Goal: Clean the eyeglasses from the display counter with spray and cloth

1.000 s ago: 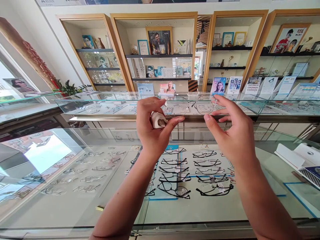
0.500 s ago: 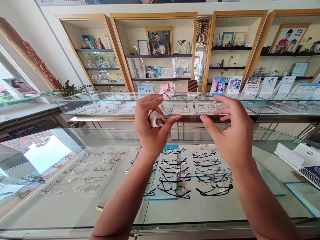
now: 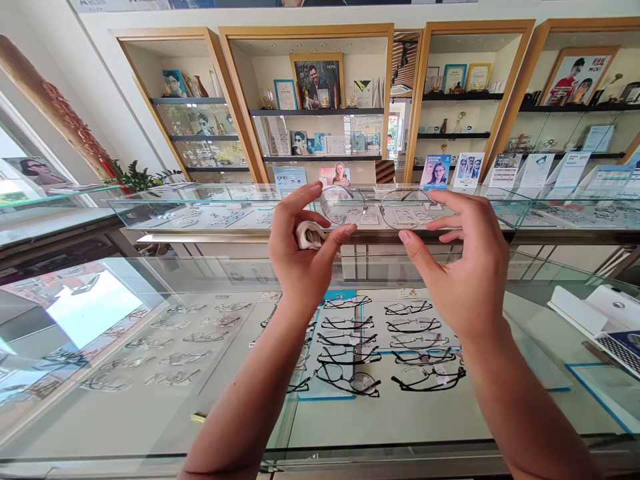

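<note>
Thin-rimmed round eyeglasses [image 3: 367, 208] are held up in front of me, above the glass display counter. My left hand [image 3: 303, 250] is at their left side, with a crumpled white cloth [image 3: 310, 235] tucked in its curled fingers; its thumb and forefinger are apart. My right hand [image 3: 463, 260] holds the right side of the glasses at the fingertips, its thumb below the rim. Rows of dark-framed glasses [image 3: 349, 323] lie inside the counter below both hands.
The glass counter [image 3: 240, 413] spans the foreground. A white tablet or laptop [image 3: 610, 310] lies at the right. Behind stand a second glass counter [image 3: 225, 235], brochures [image 3: 505, 172], wooden shelves [image 3: 306, 30] and a plant [image 3: 137, 177].
The glasses have shifted slightly left and tilted a little. My left forefinger has lifted and its thumb has moved slightly. My right hand has hardly moved.
</note>
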Motion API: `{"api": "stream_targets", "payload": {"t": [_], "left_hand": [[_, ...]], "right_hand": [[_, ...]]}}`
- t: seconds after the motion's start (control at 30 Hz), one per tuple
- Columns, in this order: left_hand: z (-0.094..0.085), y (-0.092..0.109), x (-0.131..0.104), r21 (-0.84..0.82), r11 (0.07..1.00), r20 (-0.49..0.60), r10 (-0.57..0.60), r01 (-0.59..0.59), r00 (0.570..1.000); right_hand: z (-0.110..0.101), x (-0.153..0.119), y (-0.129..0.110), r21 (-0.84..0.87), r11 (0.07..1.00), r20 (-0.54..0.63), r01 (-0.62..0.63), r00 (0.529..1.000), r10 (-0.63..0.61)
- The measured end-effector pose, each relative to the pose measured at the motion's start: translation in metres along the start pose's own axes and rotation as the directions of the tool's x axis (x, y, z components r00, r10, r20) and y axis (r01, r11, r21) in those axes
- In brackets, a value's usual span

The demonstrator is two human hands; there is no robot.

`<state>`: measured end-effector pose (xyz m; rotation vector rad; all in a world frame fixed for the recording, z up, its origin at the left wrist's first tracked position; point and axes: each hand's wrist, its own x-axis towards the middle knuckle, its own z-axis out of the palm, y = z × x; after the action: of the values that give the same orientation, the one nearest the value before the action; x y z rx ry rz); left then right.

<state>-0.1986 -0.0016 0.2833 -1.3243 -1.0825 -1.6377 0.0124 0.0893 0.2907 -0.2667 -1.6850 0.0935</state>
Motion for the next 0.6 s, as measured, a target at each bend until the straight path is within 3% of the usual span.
{"api": "stream_targets", "payload": {"t": [0.6], "left_hand": [[0.0014, 0.0092, -0.0023, 0.053, 0.998, -0.031, -0.03, 0.031, 0.999]], "right_hand": [[0.0009, -0.0004, 0.0011, 0.03, 0.998, 0.034, -0.049, 0.998, 0.048]]}}
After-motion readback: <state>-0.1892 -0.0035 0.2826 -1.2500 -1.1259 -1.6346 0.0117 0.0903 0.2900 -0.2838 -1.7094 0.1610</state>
